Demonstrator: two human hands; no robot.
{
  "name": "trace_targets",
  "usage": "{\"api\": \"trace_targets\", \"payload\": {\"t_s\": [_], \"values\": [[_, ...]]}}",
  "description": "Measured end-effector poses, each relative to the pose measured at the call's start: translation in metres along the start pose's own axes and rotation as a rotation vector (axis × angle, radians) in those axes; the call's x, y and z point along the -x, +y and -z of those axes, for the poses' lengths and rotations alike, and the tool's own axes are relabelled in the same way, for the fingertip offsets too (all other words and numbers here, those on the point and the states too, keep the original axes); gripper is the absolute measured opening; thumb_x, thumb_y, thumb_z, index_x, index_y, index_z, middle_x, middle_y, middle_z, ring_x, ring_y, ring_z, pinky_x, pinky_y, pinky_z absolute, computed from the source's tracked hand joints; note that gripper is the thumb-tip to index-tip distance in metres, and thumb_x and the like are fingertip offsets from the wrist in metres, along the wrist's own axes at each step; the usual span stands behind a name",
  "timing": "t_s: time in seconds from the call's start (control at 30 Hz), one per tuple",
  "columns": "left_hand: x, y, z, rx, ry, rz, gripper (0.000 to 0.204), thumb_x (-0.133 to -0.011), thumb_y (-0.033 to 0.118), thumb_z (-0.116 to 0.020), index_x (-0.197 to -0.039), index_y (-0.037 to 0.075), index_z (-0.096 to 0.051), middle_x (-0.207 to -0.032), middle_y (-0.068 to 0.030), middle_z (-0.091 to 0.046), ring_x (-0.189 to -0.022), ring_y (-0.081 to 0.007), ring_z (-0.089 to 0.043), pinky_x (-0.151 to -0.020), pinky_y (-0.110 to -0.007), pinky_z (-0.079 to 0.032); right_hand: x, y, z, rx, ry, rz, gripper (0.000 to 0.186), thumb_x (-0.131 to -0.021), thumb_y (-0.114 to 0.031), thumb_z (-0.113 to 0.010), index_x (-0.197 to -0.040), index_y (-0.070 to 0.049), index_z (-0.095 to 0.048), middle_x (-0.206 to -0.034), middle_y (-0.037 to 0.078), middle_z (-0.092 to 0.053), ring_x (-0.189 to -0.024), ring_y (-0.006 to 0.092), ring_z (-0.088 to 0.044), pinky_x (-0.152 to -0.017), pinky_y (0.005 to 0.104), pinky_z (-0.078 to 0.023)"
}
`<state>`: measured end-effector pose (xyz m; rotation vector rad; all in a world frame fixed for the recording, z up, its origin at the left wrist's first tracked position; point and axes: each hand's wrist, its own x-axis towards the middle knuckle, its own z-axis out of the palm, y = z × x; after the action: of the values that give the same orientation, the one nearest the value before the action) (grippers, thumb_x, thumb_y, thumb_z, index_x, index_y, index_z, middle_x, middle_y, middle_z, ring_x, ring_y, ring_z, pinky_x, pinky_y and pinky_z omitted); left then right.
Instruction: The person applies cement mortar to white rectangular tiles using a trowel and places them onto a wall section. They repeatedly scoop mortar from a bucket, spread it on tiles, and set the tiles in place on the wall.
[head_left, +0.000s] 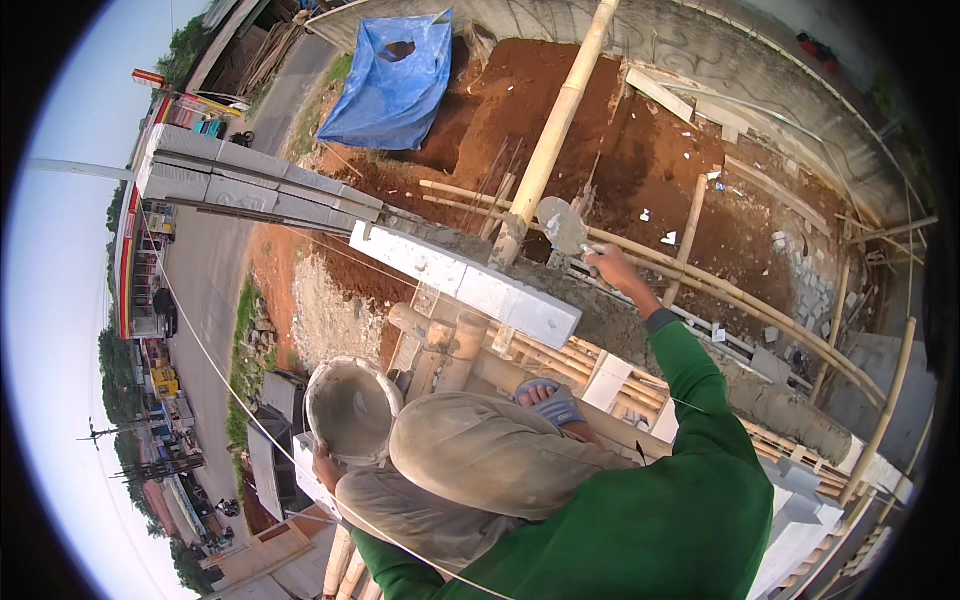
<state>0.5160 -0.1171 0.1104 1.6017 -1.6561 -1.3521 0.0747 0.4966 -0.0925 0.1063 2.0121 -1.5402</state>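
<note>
My right hand [615, 270] is closed round the handle of a trowel [562, 225], its rounded blade smeared with grey mortar and held by the far side of the wall top. Beside my knee, my left hand [327, 467] grips the side of a bucket [314, 398] with wet grey mortar [352, 405] inside. Its fingers are partly hidden by the bucket. A white block [465, 285] lies along the wall in front of me, with rough grey mortar [605, 318] just right of it.
A bamboo pole [565, 110] rises across the wall. More bamboo rails [760, 305] run at the right. Below lie red soil [500, 90], a blue tarp [385, 90] and a road [205, 290]. A thin string [215, 375] stretches along the left. My sandalled foot [550, 400] rests on the scaffold.
</note>
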Motion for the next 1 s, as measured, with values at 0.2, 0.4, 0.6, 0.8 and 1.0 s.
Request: {"api": "trace_targets", "payload": {"t_s": [0.2, 0.4, 0.6, 0.8, 1.0], "values": [[-0.031, -0.023, 0.015, -0.304, -0.019, -0.189, 0.051, -0.106, 0.033, -0.055, -0.145, 0.0, -0.058, -0.141, -0.0162, -0.062, -0.123, -0.0297, -0.061, -0.101, -0.044, -0.049, 0.027, -0.001, -0.017, 0.263, 0.355, 0.319, 0.036, -0.096, -0.026, -0.067, -0.118, 0.0, -0.057, -0.101, 0.024, -0.069, -0.093, 0.0459, -0.063, -0.081, 0.0493, -0.051], [-0.021, -0.019, -0.001, 0.012, -0.182, -0.163, 0.054, -0.108, 0.035, -0.052, -0.141, -0.007, -0.058, -0.132, -0.0206, -0.067, -0.123, -0.0288, -0.063, -0.102, -0.043, -0.051, 0.015, -0.008, -0.029, 0.658, 0.042, 0.186, 0.037, -0.097, -0.025, -0.062, -0.121, 0.002, -0.056, -0.117, 0.028, -0.068, -0.116, 0.0471, -0.064, -0.096, 0.0555, -0.052], [0.002, 0.002, -0.013, -0.001, -0.1, -0.012, 0.052, -0.106, 0.033, -0.055, -0.15, 0.005, -0.052, -0.15, -0.0149, -0.053, -0.132, -0.0338, -0.054, -0.107, -0.051, -0.047, -0.095, -0.1, -0.042, 0.731, 0.214, 0.204, 0.034, -0.086, -0.017, -0.062, -0.114, 0.001, -0.073, -0.116, 0.025, -0.073, -0.112, 0.0428, -0.068, -0.096, 0.0505, -0.054], [0.004, 0.005, -0.018, 0.131, -0.01, 0.087, 0.057, -0.103, 0.036, -0.06, -0.151, 0.006, -0.054, -0.15, -0.0158, -0.053, -0.133, -0.0356, -0.051, -0.108, -0.053, -0.044, -0.136, -0.119, -0.037, 0.732, 0.099, 0.179, 0.03, -0.084, -0.018, -0.063, -0.105, -0.002, -0.076, -0.116, 0.022, -0.074, -0.113, 0.0382, -0.07, -0.092, 0.0488, -0.056], [-0.001, -0.001, -0.01, -0.021, -0.048, -0.029, 0.062, -0.1, 0.038, -0.064, -0.151, 0.003, -0.055, -0.143, -0.0157, -0.06, -0.128, -0.0309, -0.056, -0.105, -0.048, -0.045, -0.111, -0.058, -0.03, 0.597, 0.062, 0.137, 0.043, -0.08, -0.015, -0.064, -0.122, -0.008, -0.074, -0.115, 0.023, -0.074, -0.111, 0.0394, -0.07, -0.092, 0.0494, -0.056]]}}
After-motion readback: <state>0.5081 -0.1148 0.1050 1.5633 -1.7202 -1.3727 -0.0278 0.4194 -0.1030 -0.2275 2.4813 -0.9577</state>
